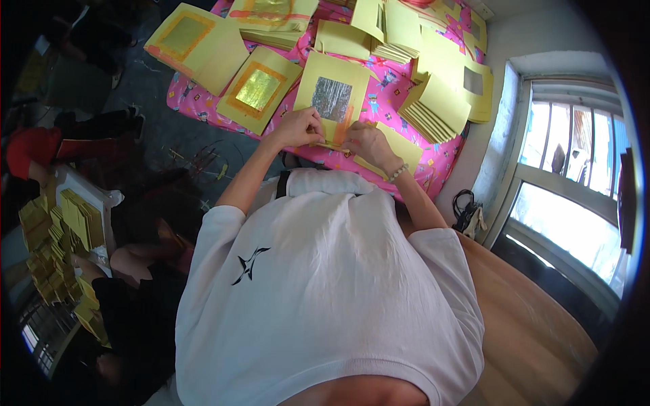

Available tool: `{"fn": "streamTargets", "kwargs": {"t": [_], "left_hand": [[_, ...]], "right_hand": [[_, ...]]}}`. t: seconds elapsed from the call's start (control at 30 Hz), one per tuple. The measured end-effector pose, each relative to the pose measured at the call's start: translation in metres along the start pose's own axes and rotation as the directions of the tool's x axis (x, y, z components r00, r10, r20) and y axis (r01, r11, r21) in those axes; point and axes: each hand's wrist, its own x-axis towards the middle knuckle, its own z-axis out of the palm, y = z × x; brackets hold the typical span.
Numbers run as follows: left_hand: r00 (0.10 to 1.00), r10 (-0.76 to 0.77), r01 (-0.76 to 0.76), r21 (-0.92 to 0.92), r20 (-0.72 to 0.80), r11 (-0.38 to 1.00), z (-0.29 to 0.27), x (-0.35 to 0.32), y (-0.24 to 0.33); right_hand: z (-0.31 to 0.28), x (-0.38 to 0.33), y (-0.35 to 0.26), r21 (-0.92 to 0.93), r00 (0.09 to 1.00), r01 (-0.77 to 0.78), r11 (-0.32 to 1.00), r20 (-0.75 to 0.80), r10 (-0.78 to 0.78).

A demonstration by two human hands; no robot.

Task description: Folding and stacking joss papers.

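Note:
A yellow paper sheet [351,74] with a silver foil square [332,99] and an orange patch lies at the near edge of the table. My left hand [302,128] is closed in a pinch at its near left corner. At the near right corner, my right hand [369,143] has its fingertips pinched together on the edge, by the orange patch. A bead bracelet [398,173] circles my right wrist. Partly under the right hand lies another yellow paper piece [405,153]. Just left of the sheet, a yellow paper with a gold foil square [254,89] rests on the cloth.
A pink patterned cloth [186,97] covers the table. Folded yellow papers [433,108] stand fanned on the right, with more stacks behind. A barred window [572,135] is at the right. On the left sit other people near a pile of yellow paper bundles [57,250].

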Motion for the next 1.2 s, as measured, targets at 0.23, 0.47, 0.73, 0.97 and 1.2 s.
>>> {"fn": "streamTargets", "kwargs": {"t": [0.23, 0.47, 0.73, 0.97, 1.2], "left_hand": [[0.999, 0.023, -0.024, -0.002, -0.039, 1.000, -0.004, 0.000, -0.004], [0.947, 0.225, -0.132, 0.360, -0.231, 0.924, -0.002, -0.020, 0.012], [0.959, 0.083, -0.027, 0.202, -0.272, 0.979, -0.022, -0.010, -0.006], [0.924, -0.022, 0.039, 0.037, -0.381, 0.999, -0.044, 0.004, 0.005], [0.645, 0.313, -0.092, 0.336, -0.697, 0.937, -0.009, 0.012, 0.034]], "right_hand": [[-0.004, 0.011, -0.006, -0.062, 0.999, 0.019, 0.998, -0.050, -0.022], [-0.011, 0.006, 0.003, -0.086, 0.998, -0.046, 0.995, 0.034, 0.049], [-0.035, 0.017, -0.014, 0.143, 0.999, 0.051, 0.988, -0.005, -0.051], [-0.037, 0.046, 0.013, -0.043, 0.982, -0.172, 0.984, 0.072, 0.175], [-0.051, 0.078, 0.067, 0.136, 0.973, -0.228, 0.964, 0.056, 0.223]]}}
